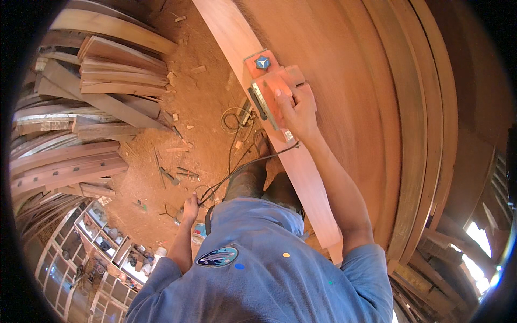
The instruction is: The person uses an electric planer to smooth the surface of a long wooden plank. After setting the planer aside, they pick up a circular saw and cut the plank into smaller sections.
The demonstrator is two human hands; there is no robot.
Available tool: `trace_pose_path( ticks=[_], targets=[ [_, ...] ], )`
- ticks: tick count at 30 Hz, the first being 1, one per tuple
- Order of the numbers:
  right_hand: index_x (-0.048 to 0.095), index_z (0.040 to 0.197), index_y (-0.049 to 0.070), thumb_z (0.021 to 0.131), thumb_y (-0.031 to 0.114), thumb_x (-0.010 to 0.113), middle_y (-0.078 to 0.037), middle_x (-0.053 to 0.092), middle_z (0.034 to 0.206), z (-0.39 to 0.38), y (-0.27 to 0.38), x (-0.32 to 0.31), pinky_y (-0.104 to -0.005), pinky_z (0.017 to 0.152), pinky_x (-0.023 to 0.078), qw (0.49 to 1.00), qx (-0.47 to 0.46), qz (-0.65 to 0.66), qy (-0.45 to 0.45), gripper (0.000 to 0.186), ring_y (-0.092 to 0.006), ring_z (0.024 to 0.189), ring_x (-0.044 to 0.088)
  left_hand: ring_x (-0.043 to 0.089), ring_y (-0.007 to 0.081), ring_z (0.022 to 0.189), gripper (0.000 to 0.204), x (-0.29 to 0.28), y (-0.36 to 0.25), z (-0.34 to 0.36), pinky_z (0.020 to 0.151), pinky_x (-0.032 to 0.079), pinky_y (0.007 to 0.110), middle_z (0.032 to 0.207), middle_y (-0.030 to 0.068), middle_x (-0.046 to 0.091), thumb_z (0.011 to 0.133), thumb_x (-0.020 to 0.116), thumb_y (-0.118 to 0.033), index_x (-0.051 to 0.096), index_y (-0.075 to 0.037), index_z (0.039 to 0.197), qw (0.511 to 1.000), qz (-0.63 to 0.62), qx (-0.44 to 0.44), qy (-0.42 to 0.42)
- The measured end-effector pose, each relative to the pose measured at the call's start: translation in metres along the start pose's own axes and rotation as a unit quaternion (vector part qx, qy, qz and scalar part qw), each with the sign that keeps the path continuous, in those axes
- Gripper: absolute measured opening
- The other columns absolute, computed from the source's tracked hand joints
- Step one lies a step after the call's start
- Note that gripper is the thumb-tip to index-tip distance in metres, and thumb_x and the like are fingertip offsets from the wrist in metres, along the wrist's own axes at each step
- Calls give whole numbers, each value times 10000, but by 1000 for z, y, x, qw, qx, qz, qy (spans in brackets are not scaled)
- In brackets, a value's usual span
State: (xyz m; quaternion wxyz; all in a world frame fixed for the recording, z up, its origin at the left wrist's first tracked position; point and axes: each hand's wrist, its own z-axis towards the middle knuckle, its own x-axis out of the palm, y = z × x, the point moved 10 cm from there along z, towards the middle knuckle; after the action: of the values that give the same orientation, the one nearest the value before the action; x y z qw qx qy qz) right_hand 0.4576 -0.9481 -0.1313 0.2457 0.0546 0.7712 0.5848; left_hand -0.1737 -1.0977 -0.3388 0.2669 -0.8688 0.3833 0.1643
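Two hands: your right hand (pixel 302 111) is wrapped around the planer (pixel 265 87), which sits on the pale board (pixel 309 183); your left hand (pixel 190 208) pinches the cord (pixel 267 157).

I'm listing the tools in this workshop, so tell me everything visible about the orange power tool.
The orange power tool has a blocky, dusty casing, a lobed blue knob with a pale three-pointed mark at its far end, and a black and metallic strip along its left side. It rests lengthwise on the long pale board, gripped by the right hand. A dark cord appears to leave its near end. Whether it is running cannot be told.
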Motion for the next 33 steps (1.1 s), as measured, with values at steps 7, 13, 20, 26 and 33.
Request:
trace_pose_path(
  ticks=[7, 13, 20, 26, 33],
  targets=[
    [693, 876, -53, 970, 454, 657, -186, 646, 667, 76, 16, 30, -392, 570, 459, 1000, 5, -1, 5, 517, -239, 621, 625, 526, 180, 499, 731, -31, -49, 19, 510, 426, 344, 634, 91, 629, 1050, 420, -637, 644, -15, 737, 1000, -17, 4, -17],
    [660, 783, -39, 955, 486, 668, -183, 596, 601, 138, 29, 54, -416, 529, 418, 999, -8, 30, -20, 552, -250, 562, 576, 617, 226, 674, 738, -52, -95, 16, 692, 486, 381, 676, 127, 662, 1073, 396, -578, 672, 20, 740, 999, -32, -29, -13],
    [649, 779, -35, 960, 462, 674, -176, 597, 630, 222, 66, 70, -415, 556, 428, 998, -23, -49, -23, 530, -257, 590, 568, 637, 223, 682, 764, -108, -159, 84, 690, 501, 378, 668, 121, 670, 1061, 391, -608, 689, -6, 698, 1000, 8, -7, -19],
    [684, 933, -45, 967, 407, 680, -212, 682, 796, 274, 105, 86, -402, 664, 496, 1000, -2, 13, 3, 453, -279, 724, 650, 619, 230, 655, 763, -163, -253, 151, 660, 491, 388, 646, 106, 642, 1061, 372, -617, 670, -14, 701, 996, 85, 10, 40],
    [660, 842, -27, 977, 378, 676, -133, 598, 674, 343, 129, 104, -376, 586, 427, 1000, -10, 18, -21, 428, -176, 643, 535, 629, 222, 644, 752, -219, -301, 205, 678, 515, 376, 650, 111, 649, 1051, 381, -646, 632, -17, 723, 996, 15, -45, 74]
  ],
)
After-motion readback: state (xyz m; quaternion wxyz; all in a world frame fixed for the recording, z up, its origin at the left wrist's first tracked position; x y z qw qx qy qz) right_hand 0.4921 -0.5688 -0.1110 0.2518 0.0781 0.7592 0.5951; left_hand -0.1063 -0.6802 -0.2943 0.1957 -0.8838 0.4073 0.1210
